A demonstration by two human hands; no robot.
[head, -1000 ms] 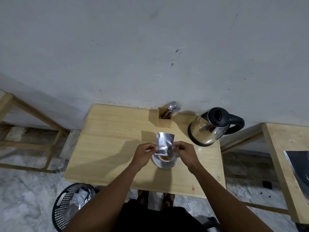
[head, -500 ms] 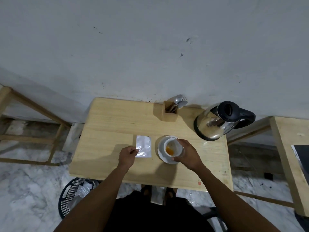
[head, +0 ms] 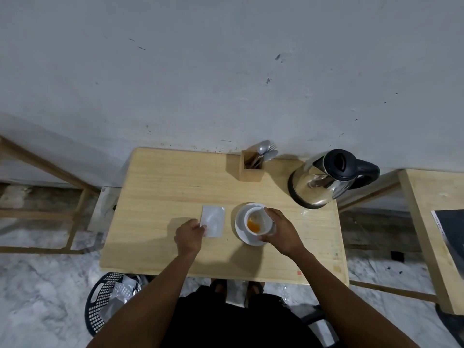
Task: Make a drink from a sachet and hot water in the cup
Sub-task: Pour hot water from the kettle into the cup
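A white cup (head: 258,219) with orange powder in its bottom stands on a white saucer (head: 241,222) in the middle of the wooden table (head: 160,192). My right hand (head: 280,229) wraps around the cup's right side. A silver sachet (head: 213,223) lies flat on the table just left of the saucer. My left hand (head: 189,236) rests at its near left corner, fingertips touching the foil. A steel kettle (head: 324,182) with a black lid and handle stands at the table's back right.
A wooden holder (head: 251,169) with spoons and a fork stands at the back edge by the wall. A black mesh bin (head: 108,300) with foil wrappers sits on the floor at the near left. Another wooden table (head: 426,222) is to the right.
The sachet was held over the cup in both hands; now it lies flat on the table under my left fingertips. My right hand has moved onto the cup.
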